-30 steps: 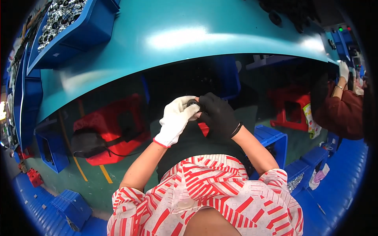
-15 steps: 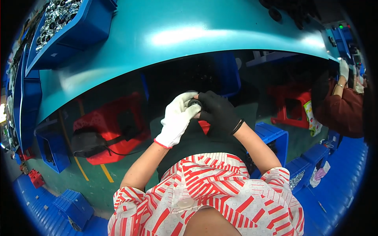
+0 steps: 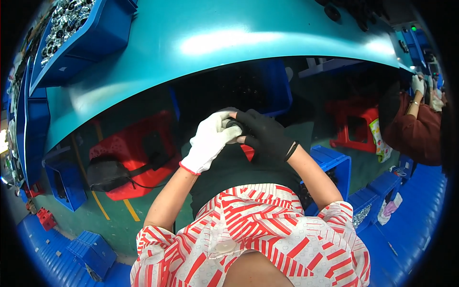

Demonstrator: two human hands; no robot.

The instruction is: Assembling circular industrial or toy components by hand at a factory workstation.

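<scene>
Before the near edge of the glossy teal tabletop, I see the person's white-gloved left hand and black-gloved right hand meeting, fingertips grasping a small round black piece between them. Off to the left stands a red plastic stool.

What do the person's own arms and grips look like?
The left grip wears a white glove with a red cuff edge. The right grip wears a black glove with two fingertips bare and a black band at the wrist. Red-and-white patterned sleeves stop near the elbows, leaving forearms bare.
</scene>
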